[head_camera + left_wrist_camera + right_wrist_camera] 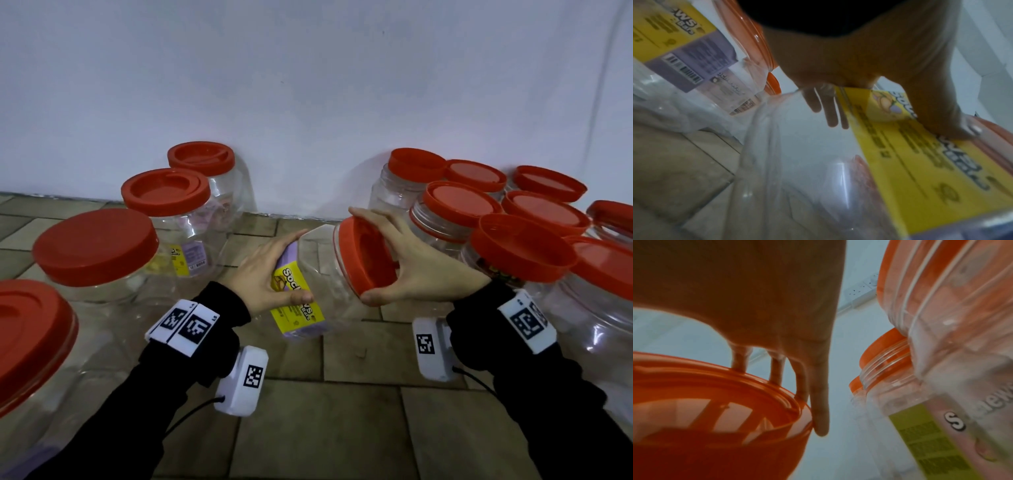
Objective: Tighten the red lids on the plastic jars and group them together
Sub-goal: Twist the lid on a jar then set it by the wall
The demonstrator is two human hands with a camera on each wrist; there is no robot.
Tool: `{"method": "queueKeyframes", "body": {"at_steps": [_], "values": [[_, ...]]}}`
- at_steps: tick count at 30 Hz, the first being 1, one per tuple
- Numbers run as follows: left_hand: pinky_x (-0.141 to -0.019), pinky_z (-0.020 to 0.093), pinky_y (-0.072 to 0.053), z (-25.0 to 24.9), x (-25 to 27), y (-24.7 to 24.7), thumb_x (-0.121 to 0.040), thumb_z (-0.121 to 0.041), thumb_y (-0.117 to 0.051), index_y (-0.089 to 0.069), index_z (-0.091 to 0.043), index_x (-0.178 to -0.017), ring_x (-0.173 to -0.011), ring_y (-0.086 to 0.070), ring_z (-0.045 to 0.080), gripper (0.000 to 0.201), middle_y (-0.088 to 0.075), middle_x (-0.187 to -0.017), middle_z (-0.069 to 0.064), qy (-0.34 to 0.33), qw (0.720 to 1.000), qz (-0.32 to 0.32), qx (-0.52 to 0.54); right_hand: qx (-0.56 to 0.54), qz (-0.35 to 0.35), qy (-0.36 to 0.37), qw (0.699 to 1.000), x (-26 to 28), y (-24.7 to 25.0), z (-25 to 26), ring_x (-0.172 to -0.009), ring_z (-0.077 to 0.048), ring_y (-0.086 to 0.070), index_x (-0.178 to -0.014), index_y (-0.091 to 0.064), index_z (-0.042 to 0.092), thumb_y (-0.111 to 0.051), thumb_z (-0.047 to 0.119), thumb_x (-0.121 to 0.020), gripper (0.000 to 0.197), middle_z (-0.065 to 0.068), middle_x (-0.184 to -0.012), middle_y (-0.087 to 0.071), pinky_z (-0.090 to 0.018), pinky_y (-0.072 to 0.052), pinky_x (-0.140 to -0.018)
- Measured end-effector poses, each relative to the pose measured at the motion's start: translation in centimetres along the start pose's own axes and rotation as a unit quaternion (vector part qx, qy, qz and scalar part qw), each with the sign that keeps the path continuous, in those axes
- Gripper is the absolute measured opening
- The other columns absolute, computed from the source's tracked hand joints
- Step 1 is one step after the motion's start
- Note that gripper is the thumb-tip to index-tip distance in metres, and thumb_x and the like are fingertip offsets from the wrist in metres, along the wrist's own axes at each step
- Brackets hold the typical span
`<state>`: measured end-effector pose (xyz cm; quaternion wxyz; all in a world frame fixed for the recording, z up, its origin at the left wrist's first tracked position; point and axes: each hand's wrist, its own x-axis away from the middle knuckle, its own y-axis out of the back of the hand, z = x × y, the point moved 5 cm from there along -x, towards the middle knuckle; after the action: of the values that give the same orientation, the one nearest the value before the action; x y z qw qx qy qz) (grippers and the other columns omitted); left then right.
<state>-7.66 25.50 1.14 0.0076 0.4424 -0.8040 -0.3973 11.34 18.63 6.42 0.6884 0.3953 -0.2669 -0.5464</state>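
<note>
A clear plastic jar (317, 274) with a yellow and purple label is held tilted on its side above the floor. My left hand (265, 274) grips its body over the label (900, 146), thumb on the label and fingers round the far side. My right hand (404, 260) grips the jar's red lid (364, 255), fingers spread round the rim (735, 402). To the left stand several jars with red lids (96, 245). To the right, several more lidded jars (524, 246) stand packed together against the wall.
A white wall (308, 85) runs along the back. The floor (325, 428) is of brown tiles. The right cluster of jars (941, 353) sits close beside my right hand. Black sleeves and white wrist cameras (241, 380) lie below the hands.
</note>
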Motion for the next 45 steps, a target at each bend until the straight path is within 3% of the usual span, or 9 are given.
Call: {"method": "queueKeyframes", "body": {"at_steps": [7,13,19,23,27,34,39,43,45], "values": [[-0.101,0.040,-0.032,-0.5,0.4,-0.7,-0.045,-0.092,-0.042,-0.020,-0.045,-0.128,-0.121,-0.042,0.019,0.098,-0.047,-0.131,-0.001,-0.008,0.999,-0.031,-0.044,-0.070,-0.009,-0.205,0.976,-0.2,-0.7,-0.4,-0.121,-0.030,-0.041,-0.142,-0.018,0.037,-0.041,0.080,-0.056,0.098,-0.001,-0.138,-0.028,-0.039,-0.058,-0.054],[-0.097,0.026,-0.029,-0.3,-0.4,-0.3,-0.041,-0.092,-0.044,-0.024,-0.042,-0.125,-0.119,-0.040,0.014,0.100,-0.047,-0.128,0.000,-0.005,1.000,0.008,-0.006,0.017,-0.016,-0.052,0.998,-0.1,-0.1,0.3,-0.125,-0.015,-0.033,-0.140,-0.018,0.035,-0.075,0.040,-0.071,0.090,0.005,-0.134,-0.028,-0.031,-0.036,-0.099],[-0.099,0.040,-0.034,-0.9,-0.7,-1.0,-0.045,-0.091,-0.042,-0.027,-0.042,-0.127,-0.117,-0.045,0.020,0.097,-0.050,-0.128,-0.002,-0.028,0.998,0.001,-0.047,-0.051,-0.002,-0.232,0.971,0.3,-0.7,-1.4,-0.097,-0.030,-0.062,-0.139,-0.028,0.026,-0.028,0.081,-0.064,0.093,-0.010,-0.125,-0.048,-0.044,-0.058,-0.072],[-0.099,0.042,-0.033,-0.9,-0.8,-1.2,-0.045,-0.092,-0.041,-0.024,-0.047,-0.125,-0.117,-0.045,0.020,0.094,-0.049,-0.130,-0.003,-0.032,0.998,0.007,-0.051,0.018,0.056,-0.163,0.985,0.5,0.2,-1.6,-0.136,-0.017,-0.025,-0.145,-0.002,0.038,-0.048,0.078,-0.061,0.103,0.001,-0.155,-0.008,-0.041,-0.026,-0.112],[-0.097,0.036,-0.032,-0.8,-0.6,-1.0,-0.046,-0.091,-0.042,-0.023,-0.048,-0.125,-0.117,-0.044,0.017,0.093,-0.045,-0.125,-0.012,-0.035,0.998,-0.001,-0.043,-0.003,0.068,-0.076,0.995,0.6,-0.3,-0.4,-0.129,-0.010,-0.022,-0.141,-0.006,0.042,-0.073,0.045,-0.068,0.099,0.009,-0.147,-0.011,-0.032,-0.030,-0.103],[-0.097,0.036,-0.030,-1.5,-0.3,-1.3,-0.045,-0.091,-0.042,-0.024,-0.046,-0.127,-0.118,-0.041,0.014,0.095,-0.038,-0.123,-0.018,-0.057,0.996,0.022,-0.072,0.011,0.023,-0.216,0.976,0.6,-1.0,-1.9,-0.102,-0.028,-0.061,-0.141,-0.027,0.030,-0.008,0.092,-0.053,0.109,-0.013,-0.132,-0.049,-0.031,-0.042,-0.090],[-0.096,0.033,-0.030,-1.1,-0.3,-0.6,-0.045,-0.091,-0.042,-0.027,-0.043,-0.127,-0.112,-0.040,0.008,0.096,-0.041,-0.120,-0.018,-0.046,0.998,-0.005,-0.048,-0.060,0.056,-0.098,0.992,1.0,-0.8,-1.1,-0.136,-0.012,-0.024,-0.144,0.000,0.040,-0.067,0.057,-0.064,0.104,0.005,-0.152,-0.013,-0.037,-0.031,-0.108],[-0.095,0.034,-0.030,-1.3,0.0,-0.9,-0.047,-0.090,-0.043,-0.027,-0.043,-0.129,-0.115,-0.040,0.009,0.096,-0.038,-0.123,-0.021,-0.059,0.996,-0.004,-0.060,-0.054,-0.007,-0.208,0.977,0.6,-1.3,-1.4,-0.094,-0.027,-0.063,-0.141,-0.018,0.034,-0.030,0.075,-0.075,0.079,-0.007,-0.125,-0.044,-0.039,-0.058,-0.067],[-0.094,0.033,-0.028,-1.4,0.0,-1.0,-0.045,-0.091,-0.042,-0.026,-0.045,-0.128,-0.116,-0.039,0.009,0.096,-0.038,-0.124,-0.021,-0.057,0.996,0.002,-0.065,-0.044,0.000,-0.243,0.969,0.7,-1.4,-2.0,-0.099,-0.032,-0.064,-0.144,-0.012,0.033,-0.021,0.079,-0.072,0.086,-0.014,-0.132,-0.045,-0.042,-0.055,-0.080]]}}
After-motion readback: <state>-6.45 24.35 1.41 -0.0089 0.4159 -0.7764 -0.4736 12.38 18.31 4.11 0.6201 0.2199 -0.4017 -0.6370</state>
